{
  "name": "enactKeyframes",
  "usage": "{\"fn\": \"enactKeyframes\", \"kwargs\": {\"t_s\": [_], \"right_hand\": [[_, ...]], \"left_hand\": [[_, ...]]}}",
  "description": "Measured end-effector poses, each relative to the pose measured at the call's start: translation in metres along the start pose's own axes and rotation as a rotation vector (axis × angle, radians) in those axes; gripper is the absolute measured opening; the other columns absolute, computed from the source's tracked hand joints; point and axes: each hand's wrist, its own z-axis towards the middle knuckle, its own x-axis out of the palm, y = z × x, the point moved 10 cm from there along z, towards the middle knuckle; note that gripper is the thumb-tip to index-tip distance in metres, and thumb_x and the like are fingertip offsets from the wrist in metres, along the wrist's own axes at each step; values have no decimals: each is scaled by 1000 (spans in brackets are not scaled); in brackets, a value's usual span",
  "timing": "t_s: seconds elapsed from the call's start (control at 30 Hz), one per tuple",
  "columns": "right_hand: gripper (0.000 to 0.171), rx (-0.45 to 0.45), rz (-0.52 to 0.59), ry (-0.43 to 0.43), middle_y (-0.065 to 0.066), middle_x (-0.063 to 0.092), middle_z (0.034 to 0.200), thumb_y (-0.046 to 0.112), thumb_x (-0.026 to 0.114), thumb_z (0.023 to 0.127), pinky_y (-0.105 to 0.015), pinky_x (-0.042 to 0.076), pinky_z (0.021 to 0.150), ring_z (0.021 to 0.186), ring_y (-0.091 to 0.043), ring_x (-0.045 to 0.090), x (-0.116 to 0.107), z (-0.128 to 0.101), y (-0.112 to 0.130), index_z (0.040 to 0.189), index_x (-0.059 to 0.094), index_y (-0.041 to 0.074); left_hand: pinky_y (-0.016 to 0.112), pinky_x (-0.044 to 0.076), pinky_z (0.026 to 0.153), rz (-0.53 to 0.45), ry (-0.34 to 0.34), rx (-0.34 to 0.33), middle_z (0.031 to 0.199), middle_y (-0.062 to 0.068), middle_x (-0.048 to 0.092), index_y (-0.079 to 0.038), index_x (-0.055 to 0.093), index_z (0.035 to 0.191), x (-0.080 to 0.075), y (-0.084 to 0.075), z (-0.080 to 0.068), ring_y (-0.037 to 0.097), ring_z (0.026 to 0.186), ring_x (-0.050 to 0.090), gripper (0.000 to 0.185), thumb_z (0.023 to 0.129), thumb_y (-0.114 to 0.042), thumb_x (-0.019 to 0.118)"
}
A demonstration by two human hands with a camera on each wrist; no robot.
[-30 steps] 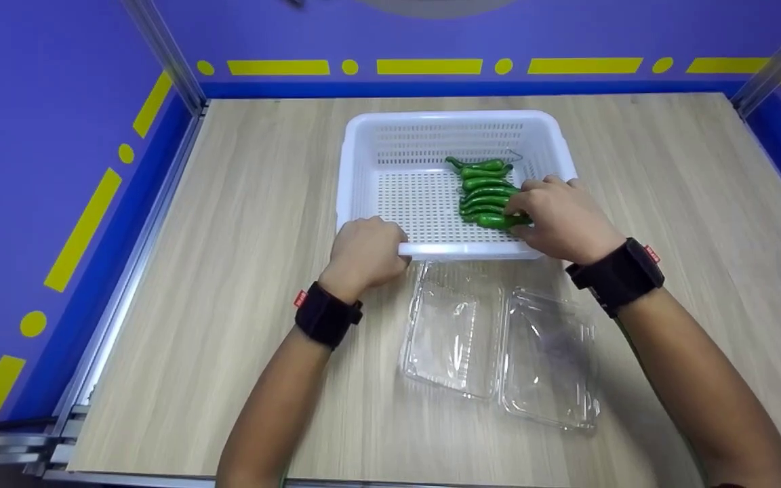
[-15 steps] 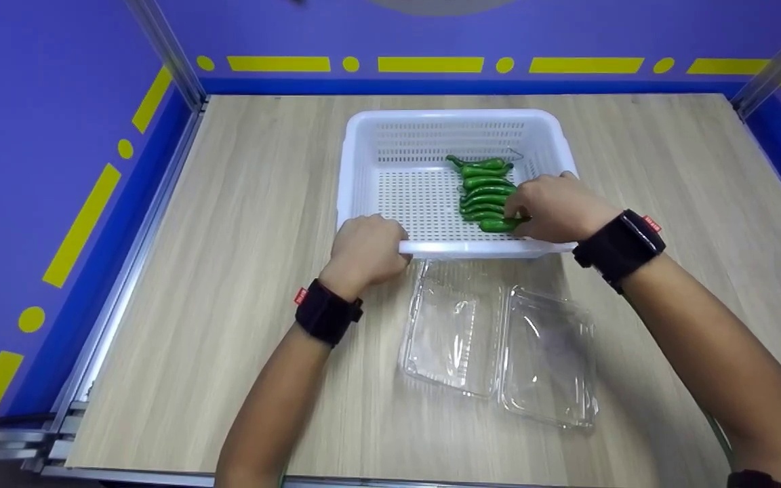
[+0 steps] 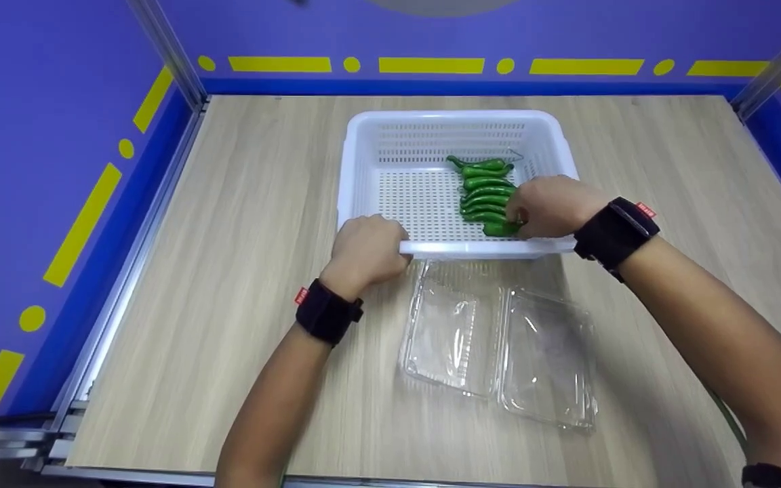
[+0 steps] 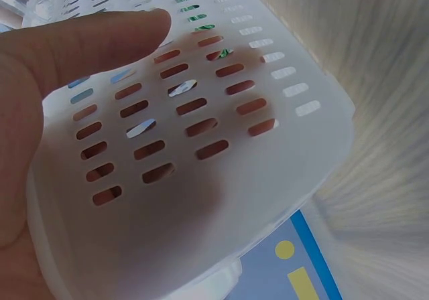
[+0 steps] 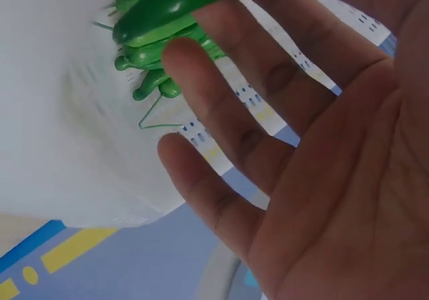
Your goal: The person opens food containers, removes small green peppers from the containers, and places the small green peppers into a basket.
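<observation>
A white plastic basket with slotted walls stands on the table. My left hand grips its front left corner, the fingers over the rim; in the left wrist view the thumb lies along the slotted outer wall. Green chili peppers lie in a row on the basket's right side. My right hand reaches in over the right front and pinches the nearest green chili pepper, covering its right end. In the right wrist view this pepper sits at the fingertips, while the other fingers are spread.
An unfolded clear plastic clamshell box lies just in front of the basket, with its two halves side by side. Blue panels with yellow marks border the wooden table at the back and sides.
My right hand has drawn the front pepper slightly toward the basket's front wall, apart from the row. The left hand and the basket have stayed in place.
</observation>
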Motion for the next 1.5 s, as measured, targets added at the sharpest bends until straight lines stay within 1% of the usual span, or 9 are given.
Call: {"fn": "enactKeyframes", "kwargs": {"t_s": [0.23, 0.43, 0.5, 0.67, 0.77, 0.87, 1.0, 1.3, 1.5], "right_hand": [[18, -30, -40, 75, 3, 46, 65, 0, 72, 69, -31, 27, 54, 60, -16, 39, 6, 6, 7, 65, 60, 13], [13, 7, -117, 129, -1, 60, 72, 4, 76, 69, -34, 40, 58, 64, -20, 47, 9, 11, 3, 74, 67, 11], [14, 24, -128, 134, 0, 58, 71, 3, 76, 69, -34, 39, 58, 66, -20, 46, 10, 13, 2, 73, 65, 11], [32, 7, -173, 175, 4, 32, 62, -3, 67, 68, -31, 23, 54, 60, -16, 31, 18, 19, 6, 60, 41, 15], [40, -24, -213, 217, 6, 25, 60, -4, 61, 68, -30, 20, 52, 58, -15, 26, 23, 22, 8, 58, 30, 18], [40, -46, -240, 248, 6, 26, 59, -3, 60, 69, -30, 22, 52, 57, -15, 28, 27, 25, 9, 58, 29, 19], [39, -9, -236, 275, 5, 28, 60, -1, 64, 70, -29, 23, 52, 58, -16, 30, 30, 31, 3, 59, 32, 18], [21, 2, -345, 338, -1, 46, 66, 5, 68, 76, -33, 36, 57, 62, -21, 44, 40, 41, -3, 67, 52, 13], [24, 23, -298, 339, 0, 45, 65, 3, 69, 74, -32, 35, 57, 62, -21, 43, 42, 45, -7, 66, 49, 14]], "left_hand": [[43, 52, 59, 11, 17, -7, 64, -2, 59, -17, 61, 65, 0, 2, -1, 23, 63, 60, 26, 87, -31, 65], [43, 51, 58, 7, 20, -1, 62, -3, 55, -19, 57, 63, 0, -1, 0, 23, 62, 59, 29, 88, -31, 66], [42, 51, 58, 10, 16, 5, 62, -4, 54, -19, 58, 63, 0, -2, 1, 23, 62, 59, 29, 88, -31, 66], [42, 51, 56, 10, 0, 19, 61, -5, 52, -18, 59, 63, -1, -4, 0, 21, 60, 57, 27, 87, -29, 67], [43, 52, 56, 8, -7, 18, 61, -5, 54, -18, 60, 63, -1, -3, 0, 21, 61, 58, 27, 87, -29, 67], [42, 52, 57, 15, -7, 19, 63, -4, 58, -17, 63, 65, -1, -3, 0, 22, 62, 60, 25, 86, -30, 66], [43, 52, 58, 17, -7, 17, 65, -3, 61, -17, 66, 66, -1, -3, -1, 22, 63, 61, 24, 86, -31, 66], [43, 52, 58, 15, -6, 21, 63, -3, 59, -18, 63, 65, -1, -3, 1, 22, 61, 60, 25, 87, -31, 65], [42, 51, 57, 15, 1, 15, 63, -3, 58, -18, 63, 66, 0, -3, 1, 22, 61, 59, 25, 87, -31, 66]]}}
